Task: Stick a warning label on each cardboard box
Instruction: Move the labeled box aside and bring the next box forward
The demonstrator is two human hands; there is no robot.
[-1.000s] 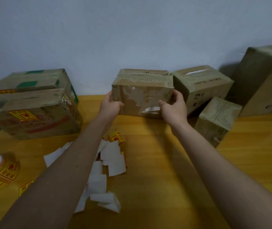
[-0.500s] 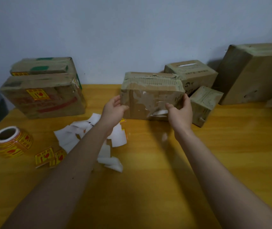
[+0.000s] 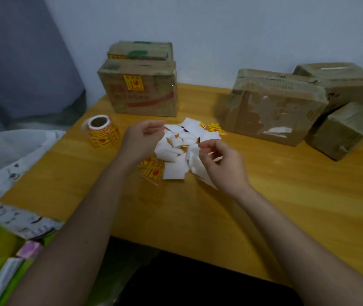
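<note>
While both hands hover over a heap of white backing papers (image 3: 181,149) and loose labels on the wooden table (image 3: 286,206), neither plainly holds anything: the left hand (image 3: 142,140) has loosely curled fingers above the heap's left edge, and the right hand (image 3: 220,164) has fingers bent at the heap's right side, though whether they pinch a paper I cannot tell. A yellow-and-red warning label (image 3: 153,172) lies just below the left hand. The label roll (image 3: 102,132) stands left of that hand. Beyond the left hand sits a labelled box (image 3: 141,93), another box (image 3: 141,50) behind it; beyond the right hand stands a worn unlabelled box (image 3: 273,109), smaller boxes (image 3: 346,131) to its right.
</note>
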